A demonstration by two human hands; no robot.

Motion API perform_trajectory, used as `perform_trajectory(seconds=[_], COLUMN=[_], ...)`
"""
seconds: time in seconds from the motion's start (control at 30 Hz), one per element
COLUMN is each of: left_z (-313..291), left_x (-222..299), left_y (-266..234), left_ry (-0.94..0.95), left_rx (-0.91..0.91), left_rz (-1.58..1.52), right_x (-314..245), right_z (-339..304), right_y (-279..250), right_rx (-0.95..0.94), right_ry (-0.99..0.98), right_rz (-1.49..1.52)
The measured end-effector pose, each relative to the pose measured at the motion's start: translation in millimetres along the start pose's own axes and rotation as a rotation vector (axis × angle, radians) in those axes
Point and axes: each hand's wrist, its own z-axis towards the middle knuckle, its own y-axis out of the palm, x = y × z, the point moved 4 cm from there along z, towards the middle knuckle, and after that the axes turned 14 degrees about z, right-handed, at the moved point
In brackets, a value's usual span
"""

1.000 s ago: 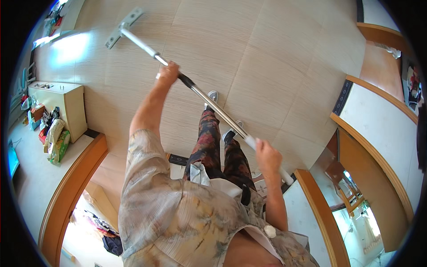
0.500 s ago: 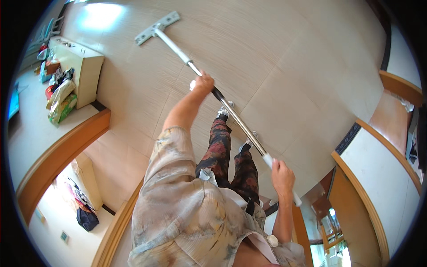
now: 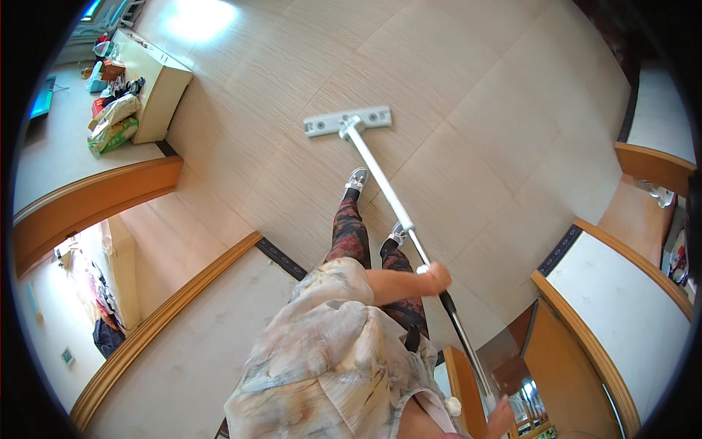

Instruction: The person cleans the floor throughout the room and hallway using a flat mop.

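A flat mop (image 3: pixel 384 178) with a white and silver pole slants across the floor from upper left to lower right. Its pale rectangular head (image 3: pixel 375 118) lies on the tiles just beyond my feet. My left hand (image 3: pixel 437 279) is closed round the pole, just above a black joint. Lower down, near the bottom edge, my right hand (image 3: pixel 502 418) wraps the pole's end; motion and the edge partly smear it. My left forearm crosses in front of my legs in dark floral trousers.
Beige tiled floor (image 3: pixel 468 168) spreads ahead. At the left stands a pale cabinet (image 3: pixel 162 91) with bags (image 3: pixel 113 124) beside it. Wood-trimmed doorways open on the left and right; a wooden door (image 3: pixel 559 366) is at lower right. My shoes (image 3: pixel 356 178) stand on the tiles.
The mop head has come back toward my feet and to the right. Both hands have moved down and right, still gripping the pole, and the view has shifted.
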Motion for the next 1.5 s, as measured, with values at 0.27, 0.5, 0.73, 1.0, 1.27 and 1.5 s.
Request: perform_trajectory(seconds=[0.27, 0.5, 0.73, 1.0, 1.27, 1.5], left_z=[-20.5, -59.6, -105.8, -102.8, -52.8, -37.6], left_x=[92.1, -73.4, -346.2, -408.7, -193.3, -4.9], left_y=[-28.2, -8.9, -9.2, -27.2, 34.4, 36.5], left_ry=[0.237, -0.114, -0.48, -0.363, -0.183, -0.008], left_rx=[0.051, 0.157, 0.393, 0.064, 0.213, 0.057], left_rz=[-0.069, -0.028, 0.185, 0.277, 0.146, -0.049], right_x=[133.1, -34.1, -317.4, -389.4, -198.5, -8.3], right_z=[-17.3, 6.3, -20.9, -55.7, -47.7, -35.9], right_y=[4.3, 26.2, 38.5, 11.5, 15.9, 46.7], right_rx=[0.012, 0.067, -0.273, -0.353, -0.366, -0.312], right_ry=[-0.073, 0.047, -0.142, -0.298, -0.194, -0.123], right_rz=[-0.217, 0.105, 0.512, 0.668, 0.354, 0.279])
